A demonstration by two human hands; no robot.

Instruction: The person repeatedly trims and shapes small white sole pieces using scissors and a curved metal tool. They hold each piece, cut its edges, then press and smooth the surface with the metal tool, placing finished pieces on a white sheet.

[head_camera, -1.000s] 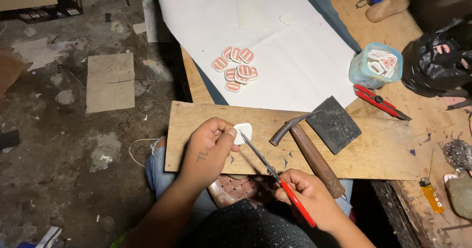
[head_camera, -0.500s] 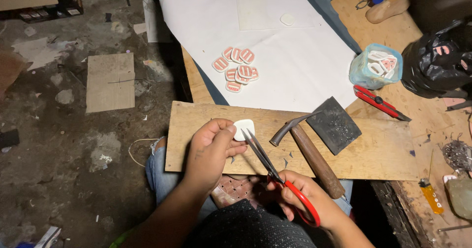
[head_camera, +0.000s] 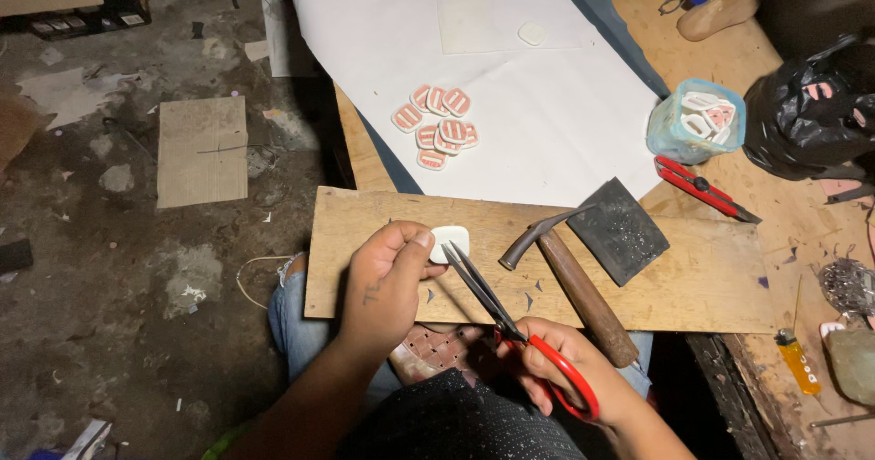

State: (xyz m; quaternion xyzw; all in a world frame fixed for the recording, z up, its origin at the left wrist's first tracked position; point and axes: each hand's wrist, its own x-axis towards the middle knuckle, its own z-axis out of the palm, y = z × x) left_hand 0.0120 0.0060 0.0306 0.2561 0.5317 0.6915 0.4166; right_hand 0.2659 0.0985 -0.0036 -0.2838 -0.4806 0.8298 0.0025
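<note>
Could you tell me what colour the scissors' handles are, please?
Red, on the scissors in the right hand; head view.

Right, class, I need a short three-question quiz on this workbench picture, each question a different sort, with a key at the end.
1. True or false: the left hand pinches a small white piece over the wooden board.
2. What does the right hand hold? A) the hammer B) the red-handled scissors C) the red utility knife
3. Fill in: the hammer lies on the board, its head beside a dark ____ block.

Key:
1. True.
2. B, the scissors, blades open at the white piece; the utility knife lies on the table beyond the board.
3. Square.
</note>
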